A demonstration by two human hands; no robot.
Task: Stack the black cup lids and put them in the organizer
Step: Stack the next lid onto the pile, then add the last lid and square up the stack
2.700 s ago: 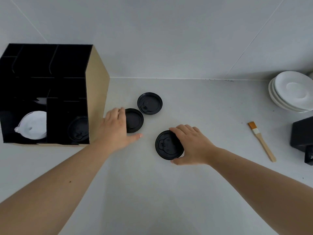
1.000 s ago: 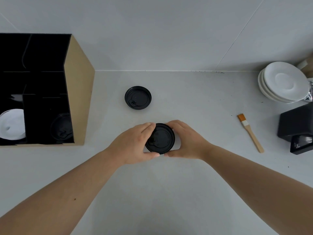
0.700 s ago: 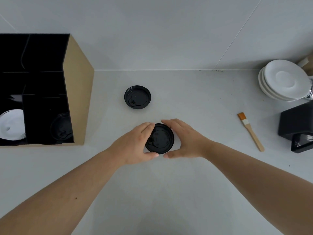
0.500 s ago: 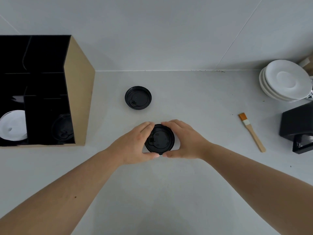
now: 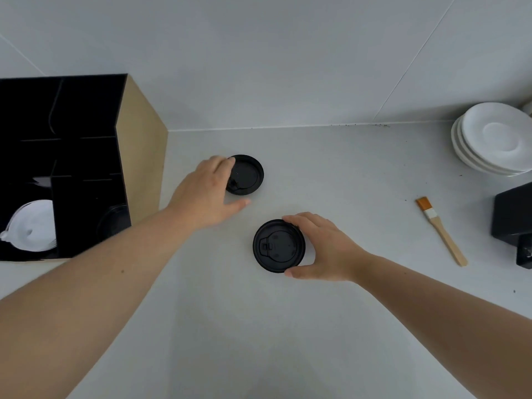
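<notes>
Head: right hand (image 5: 325, 249) grips lid stack (image 5: 278, 245); left hand (image 5: 205, 194) spread, touching far lid (image 5: 247, 174).

A stack of white saucers (image 5: 493, 139) stands at the right edge of the grey counter (image 5: 345, 326), close to the wall (image 5: 259, 53). Nearer to the camera, a small brush (image 5: 440, 230) with an orange tip and a pale wooden handle lies flat on the counter, apart from the saucers. Just to the right of it there is a black box-shaped object (image 5: 514, 223), cut by the frame edge. White lids (image 5: 31, 226) rest inside a dark compartment at the far left.
</notes>
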